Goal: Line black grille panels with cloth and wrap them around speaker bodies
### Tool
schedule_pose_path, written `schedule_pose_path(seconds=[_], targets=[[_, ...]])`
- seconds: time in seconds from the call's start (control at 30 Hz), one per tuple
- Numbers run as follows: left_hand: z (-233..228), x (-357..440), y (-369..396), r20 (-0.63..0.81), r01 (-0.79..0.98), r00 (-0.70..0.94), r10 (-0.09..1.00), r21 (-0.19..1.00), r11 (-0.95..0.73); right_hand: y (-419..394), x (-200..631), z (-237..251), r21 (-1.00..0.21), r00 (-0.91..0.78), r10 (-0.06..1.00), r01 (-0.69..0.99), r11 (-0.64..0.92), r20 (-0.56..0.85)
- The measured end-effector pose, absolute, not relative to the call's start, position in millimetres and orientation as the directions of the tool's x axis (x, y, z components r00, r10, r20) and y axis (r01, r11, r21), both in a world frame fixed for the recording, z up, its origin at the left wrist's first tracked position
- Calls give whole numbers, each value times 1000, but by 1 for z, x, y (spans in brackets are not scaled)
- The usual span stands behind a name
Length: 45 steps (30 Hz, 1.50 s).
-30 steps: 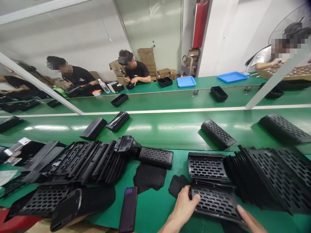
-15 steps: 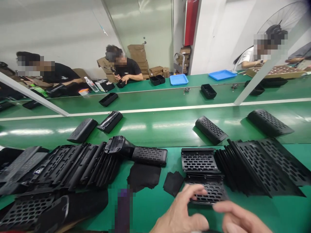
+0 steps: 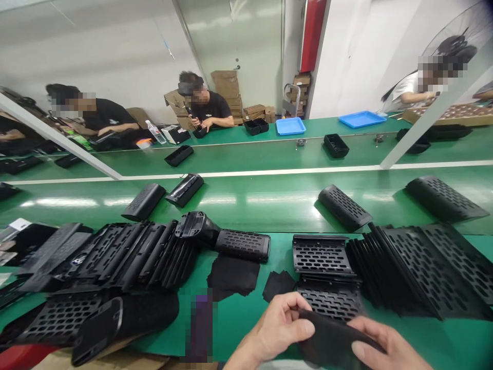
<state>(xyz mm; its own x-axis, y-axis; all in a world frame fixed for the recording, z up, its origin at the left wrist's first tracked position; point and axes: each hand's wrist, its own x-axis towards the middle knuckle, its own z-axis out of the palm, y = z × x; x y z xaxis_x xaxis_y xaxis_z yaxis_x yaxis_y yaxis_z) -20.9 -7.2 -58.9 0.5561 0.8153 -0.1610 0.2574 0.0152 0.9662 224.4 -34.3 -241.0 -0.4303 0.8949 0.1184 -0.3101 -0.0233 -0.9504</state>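
Between my two hands is a thin black sheet (image 3: 331, 336), held near the table's front edge. My left hand (image 3: 275, 326) pinches its left end between thumb and fingers. At its right side my right hand (image 3: 379, 344) grips it the same way. Just beyond the sheet lies a slotted black panel (image 3: 327, 298), partly covered by my hands and the sheet. A second slotted panel (image 3: 321, 255) lies behind that one. To the left are a small stack of black sheets (image 3: 279, 285) and a larger stack of black sheets (image 3: 233, 275).
Rows of black panels lie at left (image 3: 115, 257) and right (image 3: 431, 267). A black assembly with a wide base (image 3: 196, 226) rests behind the sheets. Black housings (image 3: 342, 205) sit on the green conveyor (image 3: 246, 210). Several people (image 3: 208, 108) work across it.
A black sheet has come up between my hands, and both now grip it; before, their fingers were apart above the slotted panel. The view has shifted slightly left.
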Motion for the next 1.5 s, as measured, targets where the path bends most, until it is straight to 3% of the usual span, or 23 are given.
schedule_pose_path(seconds=[0.1, 0.23, 0.3, 0.4, 0.53, 0.73, 0.87, 1.03, 1.23, 1.5], targets=[[-60, -20, -5, -169, 258, 522, 836, 966, 34, -36, 228, -250, -940, -283, 957, -338, -45, 56], [-67, -21, -1, -197, 280, 514, 835, 959, 54, -45, 222, -241, -764, -139, 987, -628, -150, -80], [-72, -22, 1, -192, 287, 523, 831, 957, 41, -48, 218, -234, -743, -68, 990, -655, -138, -124], [-77, -20, 5, -165, 289, 519, 839, 957, 10, -45, 214, -228, -826, 92, 982, -557, -88, -167], [-77, -6, 13, -138, 402, 431, 892, 914, -53, -26, 218, -230, -938, 182, 978, -345, -32, -100], [-91, 1, 39, 2, 750, 245, 970, 634, -190, 8, 224, -246, -980, 311, 940, 92, -174, -138], [-110, -13, 51, 61, 847, 110, 992, 517, -126, 9, 222, -266, -963, 280, 950, 185, -195, -138], [-127, -22, 58, -61, 836, 120, 991, 544, -68, 10, 224, -279, -944, 194, 957, 208, -255, -216], [-133, -20, 59, -82, 766, 111, 990, 642, -33, 16, 226, -274, -948, 193, 952, 170, -270, -236], [-99, -17, 25, -87, 504, 240, 967, 862, -48, -6, 230, -231, -944, 222, 920, -142, -298, -324]])
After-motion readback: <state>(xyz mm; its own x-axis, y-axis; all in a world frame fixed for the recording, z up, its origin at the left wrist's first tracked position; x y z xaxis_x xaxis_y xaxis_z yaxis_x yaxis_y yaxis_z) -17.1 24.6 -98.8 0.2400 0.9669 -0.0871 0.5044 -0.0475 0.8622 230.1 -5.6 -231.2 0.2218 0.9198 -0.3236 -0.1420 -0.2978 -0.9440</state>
